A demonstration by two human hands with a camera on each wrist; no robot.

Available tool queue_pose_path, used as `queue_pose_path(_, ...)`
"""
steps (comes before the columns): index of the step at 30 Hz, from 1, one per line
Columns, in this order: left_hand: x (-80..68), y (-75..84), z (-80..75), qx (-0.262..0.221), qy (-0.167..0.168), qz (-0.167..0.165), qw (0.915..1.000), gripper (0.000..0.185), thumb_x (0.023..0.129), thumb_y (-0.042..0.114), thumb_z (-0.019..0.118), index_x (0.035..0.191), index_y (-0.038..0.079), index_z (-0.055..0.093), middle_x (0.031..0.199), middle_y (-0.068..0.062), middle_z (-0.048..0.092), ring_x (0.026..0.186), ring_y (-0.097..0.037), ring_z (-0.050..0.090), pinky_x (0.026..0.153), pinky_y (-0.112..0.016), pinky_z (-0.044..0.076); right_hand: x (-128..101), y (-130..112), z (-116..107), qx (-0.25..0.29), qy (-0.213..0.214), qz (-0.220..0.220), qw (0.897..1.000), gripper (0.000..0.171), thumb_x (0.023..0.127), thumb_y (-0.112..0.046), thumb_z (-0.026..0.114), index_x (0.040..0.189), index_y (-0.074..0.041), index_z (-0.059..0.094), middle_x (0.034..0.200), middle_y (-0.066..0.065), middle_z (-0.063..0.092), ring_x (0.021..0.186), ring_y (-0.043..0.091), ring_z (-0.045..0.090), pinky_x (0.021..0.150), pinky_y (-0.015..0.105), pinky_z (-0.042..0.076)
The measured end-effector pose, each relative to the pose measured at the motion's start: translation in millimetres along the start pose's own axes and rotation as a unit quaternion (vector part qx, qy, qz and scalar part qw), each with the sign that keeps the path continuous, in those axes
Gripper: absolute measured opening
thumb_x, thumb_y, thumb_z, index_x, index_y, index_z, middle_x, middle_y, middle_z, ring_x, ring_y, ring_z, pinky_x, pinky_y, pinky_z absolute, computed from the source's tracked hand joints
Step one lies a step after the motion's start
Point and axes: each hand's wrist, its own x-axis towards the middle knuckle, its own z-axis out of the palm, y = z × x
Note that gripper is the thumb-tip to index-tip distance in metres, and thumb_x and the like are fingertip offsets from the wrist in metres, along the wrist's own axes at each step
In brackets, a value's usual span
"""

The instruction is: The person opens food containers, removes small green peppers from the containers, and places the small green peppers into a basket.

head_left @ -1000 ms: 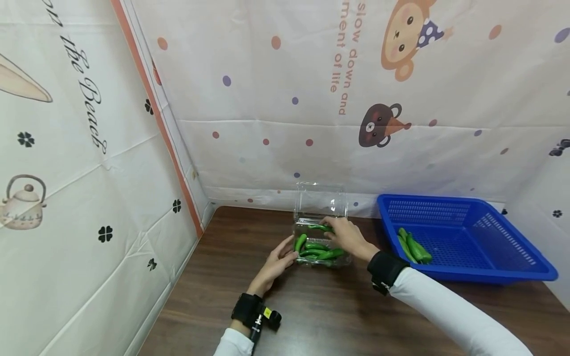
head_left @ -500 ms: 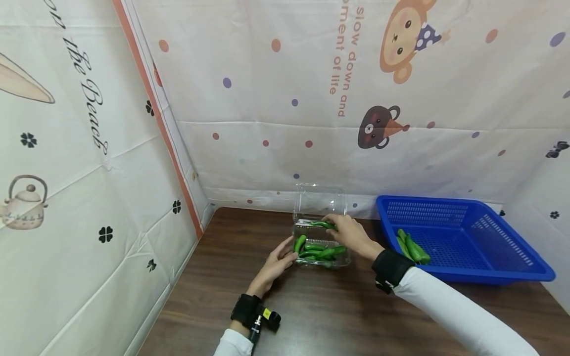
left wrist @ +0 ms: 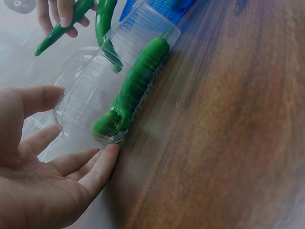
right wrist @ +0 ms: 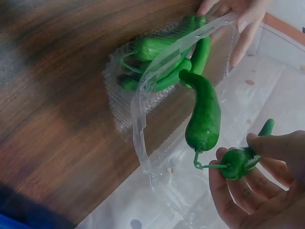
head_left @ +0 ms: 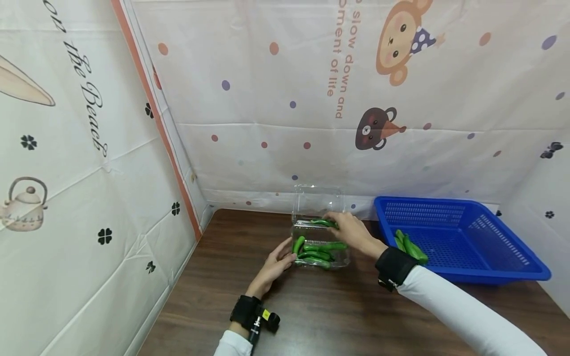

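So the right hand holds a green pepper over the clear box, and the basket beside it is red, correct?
Not quite: the basket is blue, as the head view shows. The right hand does hold a green pepper over the clear box.

Cartoon-curtained corner, dark wood table

White printed sheets wall the table from 9 to 3 o'clock: a monkey and bear at 1 o'clock, a teapot at 9. An orange strip runs down the corner at 11 o'clock. Light seems even, source unseen.
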Motion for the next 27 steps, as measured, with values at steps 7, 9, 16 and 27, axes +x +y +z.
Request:
queue_pose_path(7, -0.7, -1.1, 0.4, -0.002, -0.001, 0.004, 1.0000, 0.062, 0.107, 0.025, 0.057, 0.162, 0.020, 0.031, 0.161, -0.026, 0.036, 0.145, -0.041, 0.044, 0.118, -0.052, 0.044, -2.5, -0.5, 0.5, -0.009, -0.016, -0.005, 1.000, 0.026, 0.094, -0.008, 0.073, 0.120, -0.004, 0.072, 0.107, 0.015, 0.078, 0.084, 0.022, 0.075, 0.059, 0.028, 0.054)
queue_pose_path(9, -1.0, -0.9, 0.3, -0.002, -0.001, 0.004, 1.0000, 0.061, 0.107, 0.025, 0.057, 0.162, 0.021, 0.031, 0.162, -0.026, 0.036, 0.145, -0.041, 0.044, 0.118, -0.052, 0.044, -1.8, -0.5, -1.6, -0.011, -0.016, -0.007, 1.000, 0.027, 0.094, -0.007, 0.073, 0.121, -0.004, 0.072, 0.106, 0.015, 0.078, 0.080, 0.021, 0.074, 0.056, 0.027, 0.051)
queue_pose_path(16, -0.9, 0.1, -0.6, -0.007, 0.000, 0.007, 1.0000, 0.062, 0.106, 0.025, 0.057, 0.162, 0.020, 0.031, 0.162, -0.026, 0.035, 0.145, -0.042, 0.043, 0.118, -0.052, 0.044, 2.8, -3.2, -13.2, -0.024, 0.002, -0.022, 0.999, 0.030, 0.092, -0.004, 0.074, 0.122, -0.004, 0.071, 0.109, 0.017, 0.078, 0.081, 0.023, 0.075, 0.055, 0.028, 0.053)
queue_pose_path(27, 0.5, 0.2, -0.6, 0.000, 0.004, 0.003, 1.0000, 0.060, 0.107, 0.021, 0.055, 0.162, 0.020, 0.031, 0.161, -0.027, 0.035, 0.145, -0.042, 0.044, 0.117, -0.052, 0.045, 8.1, -4.7, -29.9, -0.021, 0.007, -0.012, 1.000, 0.030, 0.095, -0.007, 0.072, 0.125, -0.005, 0.070, 0.114, 0.020, 0.076, 0.091, 0.030, 0.075, 0.052, 0.026, 0.048)
